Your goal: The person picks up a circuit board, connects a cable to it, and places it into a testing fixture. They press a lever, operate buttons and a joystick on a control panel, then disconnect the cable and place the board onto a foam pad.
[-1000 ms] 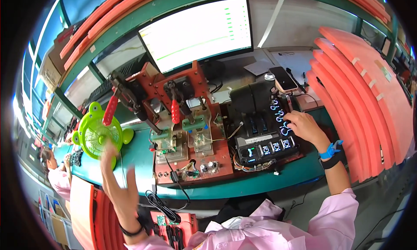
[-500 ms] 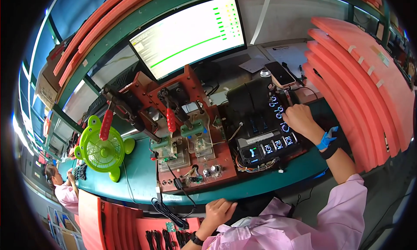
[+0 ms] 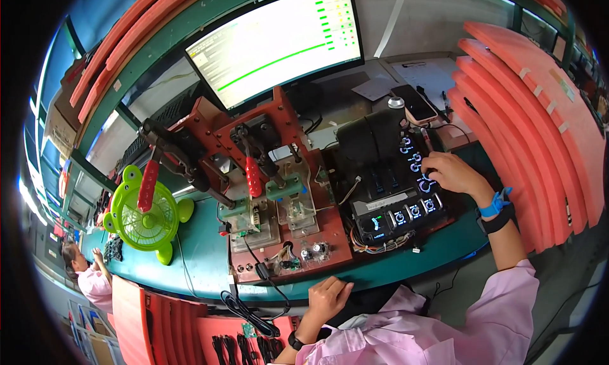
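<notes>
My right hand (image 3: pixel 455 176) is at the right side of a black control unit (image 3: pixel 371 143), its fingers bent in beside a column of white-lit knobs (image 3: pixel 424 185). The fingertips are partly hidden, so what they pinch cannot be made out. A row of lit square-framed knobs (image 3: pixel 415 211) and a small display (image 3: pixel 375 225) show on the unit's front. My left hand (image 3: pixel 328 298) rests near the bench's front edge, its fingers curled with nothing seen in them. To the left of the unit stands a red test fixture (image 3: pixel 330 238) with red-handled toggle clamps (image 3: pixel 252 176) over clear plates and circuit boards.
A monitor (image 3: pixel 279 47) stands at the back. Red foam trays (image 3: pixel 507 111) are stacked at right, others (image 3: pixel 130 314) at lower left with black cables (image 3: pixel 238 351). A green frog-shaped fan (image 3: pixel 147 219) and a phone (image 3: pixel 419 105) lie on the bench (image 3: pixel 203 251). Another person (image 3: pixel 94 282) sits far left.
My right hand has shifted slightly relative to the lit knobs, its fingers still bent. My left hand has moved a little to the right and up. The view has shifted slightly.
</notes>
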